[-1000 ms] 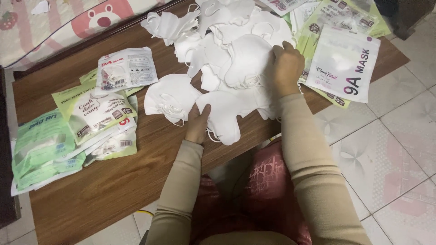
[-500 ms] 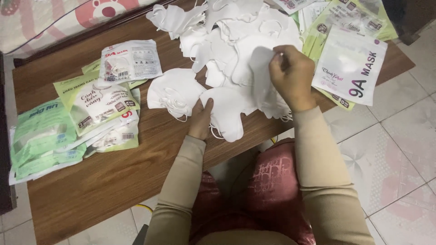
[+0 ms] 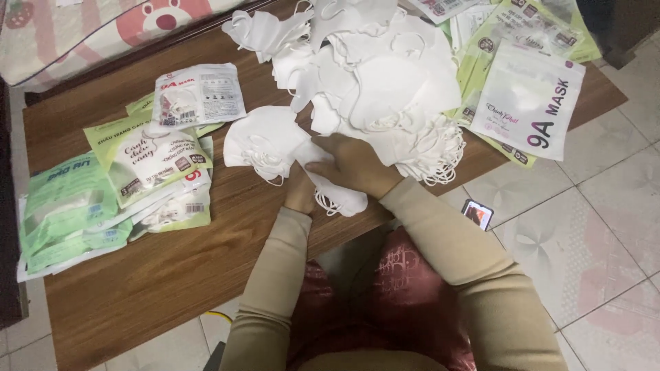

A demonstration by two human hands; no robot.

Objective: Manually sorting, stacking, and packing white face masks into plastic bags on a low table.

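1. The wooden table carries everything, its near edge running just in front of the person's lap.
2. A heap of white masks covers the far middle, reaching toward the far right corner.
3. Sealed mask packets lie stacked near the left edge; more packets sit at the right edge.
4. A folded white mask lies near the near edge, beside a small pile of masks.
5. The right hand rests on that folded mask, fingers curled down and pinching it.
6. The left hand is mostly hidden beneath; its fingers probably grip the same mask, though I cannot tell.
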